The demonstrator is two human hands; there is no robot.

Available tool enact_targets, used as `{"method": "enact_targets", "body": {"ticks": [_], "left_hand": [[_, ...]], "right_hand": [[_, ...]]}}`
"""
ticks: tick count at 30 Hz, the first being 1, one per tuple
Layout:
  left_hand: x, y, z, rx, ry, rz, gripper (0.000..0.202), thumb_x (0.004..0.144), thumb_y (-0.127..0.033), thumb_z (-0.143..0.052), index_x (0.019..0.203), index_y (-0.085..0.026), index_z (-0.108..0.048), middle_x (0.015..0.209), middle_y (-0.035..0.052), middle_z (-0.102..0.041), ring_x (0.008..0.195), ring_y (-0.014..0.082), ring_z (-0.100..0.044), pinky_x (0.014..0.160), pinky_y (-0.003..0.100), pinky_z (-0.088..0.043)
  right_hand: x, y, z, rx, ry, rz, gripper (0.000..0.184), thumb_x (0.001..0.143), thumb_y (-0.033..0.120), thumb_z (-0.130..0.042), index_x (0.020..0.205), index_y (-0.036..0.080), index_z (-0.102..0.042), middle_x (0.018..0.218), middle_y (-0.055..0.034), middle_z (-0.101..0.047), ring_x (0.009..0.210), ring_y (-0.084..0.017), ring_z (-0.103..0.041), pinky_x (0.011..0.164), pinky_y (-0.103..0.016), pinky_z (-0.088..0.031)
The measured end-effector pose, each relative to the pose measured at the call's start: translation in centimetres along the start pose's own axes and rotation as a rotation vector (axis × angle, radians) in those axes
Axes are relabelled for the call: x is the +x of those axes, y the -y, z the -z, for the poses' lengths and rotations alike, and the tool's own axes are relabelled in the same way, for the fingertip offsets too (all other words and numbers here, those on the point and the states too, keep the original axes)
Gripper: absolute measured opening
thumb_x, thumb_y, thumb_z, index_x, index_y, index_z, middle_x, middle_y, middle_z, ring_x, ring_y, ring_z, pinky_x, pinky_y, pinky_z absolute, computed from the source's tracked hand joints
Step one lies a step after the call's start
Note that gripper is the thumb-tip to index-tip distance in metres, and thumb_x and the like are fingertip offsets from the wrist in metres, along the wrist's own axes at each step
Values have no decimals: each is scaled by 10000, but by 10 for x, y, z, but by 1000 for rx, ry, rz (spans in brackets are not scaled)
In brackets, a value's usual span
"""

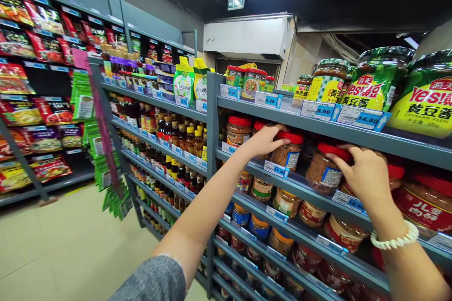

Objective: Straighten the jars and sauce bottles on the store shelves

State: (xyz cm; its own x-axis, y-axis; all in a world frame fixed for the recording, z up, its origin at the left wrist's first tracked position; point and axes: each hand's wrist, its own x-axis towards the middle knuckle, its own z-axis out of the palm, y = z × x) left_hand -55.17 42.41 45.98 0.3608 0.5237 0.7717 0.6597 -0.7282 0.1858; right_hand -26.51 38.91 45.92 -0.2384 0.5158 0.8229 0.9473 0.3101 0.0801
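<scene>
I face a grey store shelf stocked with jars. My left hand reaches into the second tier and rests against a red-lidded sauce jar, fingers on its lid. My right hand, with a white bead bracelet on the wrist, is curled around another red-lidded jar that tilts toward me on the same tier. More red-lidded jars stand to either side.
Green soybean paste jars line the top tier above price tags. Sauce bottles fill shelves to the left. Hanging green packets jut into the aisle. Snack bags cover the far-left wall shelving. Tiled floor lies below.
</scene>
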Motion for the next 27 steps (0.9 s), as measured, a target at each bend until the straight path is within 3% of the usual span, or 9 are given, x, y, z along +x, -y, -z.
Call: {"method": "enact_targets", "body": {"ticks": [5, 8, 11, 14, 16, 18, 21, 24, 27], "left_hand": [[3, -15, -21, 146, -220, 121, 506, 817, -587, -604, 1042, -134, -598, 1036, 55, -646, 994, 224, -589, 873, 320, -431], [5, -28, -37, 308, -308, 244, 641, 775, -714, -571, 1012, -120, -616, 916, 80, -654, 914, 260, -603, 853, 353, -429], [7, -36, -51, 434, -394, 257, 651, 816, -718, -514, 1034, -112, -612, 910, 97, -637, 911, 259, -596, 849, 351, -419], [8, -38, -57, 516, -478, 206, 614, 853, -678, -497, 1068, -111, -596, 952, 98, -622, 936, 252, -582, 836, 350, -413], [8, -37, -58, 532, -500, 186, 585, 865, -661, -493, 1062, -118, -590, 947, 88, -619, 926, 244, -578, 819, 349, -412], [8, -35, -58, 529, -505, 180, 560, 867, -651, -497, 1035, -124, -588, 932, 84, -619, 915, 237, -576, 817, 345, -411], [7, -34, -59, 526, -517, 170, 534, 865, -634, -510, 1016, -126, -580, 928, 92, -616, 915, 235, -572, 822, 339, -406], [6, -34, -63, 533, -557, 160, 502, 860, -594, -532, 1017, -118, -564, 906, 92, -604, 887, 240, -563, 798, 343, -401], [6, -34, -68, 540, -602, 158, 470, 860, -568, -537, 972, -113, -549, 864, 88, -585, 841, 239, -548, 768, 344, -395]], "right_hand": [[-9, 33, -12, -140, -152, -70, 453, 925, 477, -673, 1151, 84, -658, 1061, -136, -399, 1077, -291, -303, 893, -461, -297], [-11, 40, -14, -179, -179, -84, 595, 861, 594, -711, 1105, 57, -637, 1042, -148, -386, 1064, -304, -292, 859, -483, -299], [-7, 46, -19, -192, -206, -119, 742, 801, 701, -719, 1039, 8, -604, 1013, -165, -378, 1052, -310, -287, 855, -492, -292], [0, 51, -24, -174, -198, -121, 723, 839, 674, -704, 1047, -10, -590, 1024, -171, -379, 1056, -299, -292, 912, -474, -273], [2, 47, -22, -129, -168, -120, 665, 905, 639, -641, 1040, -12, -595, 988, -173, -389, 1028, -287, -312, 920, -456, -273], [2, 36, -15, -48, -111, -95, 636, 988, 632, -462, 1030, 16, -617, 942, -163, -407, 970, -260, -344, 918, -461, -257], [-2, 13, -3, 78, -8, -12, 637, 973, 589, -222, 1129, 130, -636, 949, -114, -446, 909, -205, -380, 949, -522, -145], [-5, 1, 0, 130, 51, 43, 634, 929, 587, -207, 1234, 193, -600, 960, -85, -462, 899, -172, -399, 988, -497, -126], [-2, 9, -4, 73, -27, -17, 588, 930, 588, -360, 1140, 119, -646, 946, -120, -450, 963, -216, -371, 1005, -483, -100]]}}
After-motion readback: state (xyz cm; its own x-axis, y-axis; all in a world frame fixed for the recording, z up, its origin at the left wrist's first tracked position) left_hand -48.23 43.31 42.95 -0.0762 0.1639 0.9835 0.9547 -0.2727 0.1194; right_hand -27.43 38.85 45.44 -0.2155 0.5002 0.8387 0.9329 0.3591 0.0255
